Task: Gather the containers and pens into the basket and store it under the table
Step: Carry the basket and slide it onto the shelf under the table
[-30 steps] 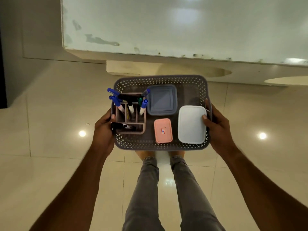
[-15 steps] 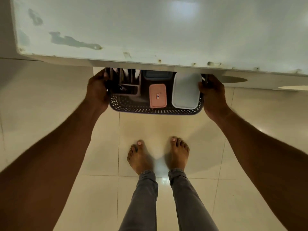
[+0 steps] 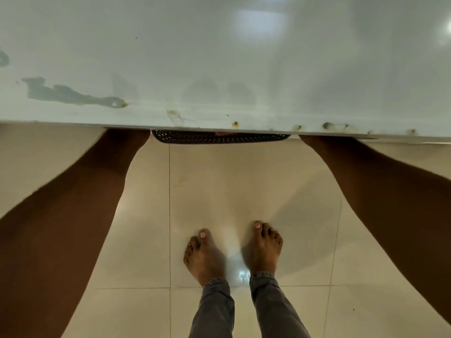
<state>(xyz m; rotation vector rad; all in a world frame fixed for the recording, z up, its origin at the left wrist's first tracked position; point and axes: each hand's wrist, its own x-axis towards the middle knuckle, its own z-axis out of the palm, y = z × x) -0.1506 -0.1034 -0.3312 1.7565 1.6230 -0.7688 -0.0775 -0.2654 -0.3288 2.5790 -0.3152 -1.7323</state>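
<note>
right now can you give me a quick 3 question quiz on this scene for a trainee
1. True or false: the whole basket is in view.
2. Multiple choice: where are the person's hands? A) resting on top of the table B) hidden beyond the table edge C) hanging at the person's sides
3. Short answer: what does the person stand on, and is anything on the feet?

Key
1. False: only its near perforated wall shows below the table edge.
2. B: both forearms run under the edge, so no grip can be seen.
3. A pale tiled floor; the feet are bare.
</note>
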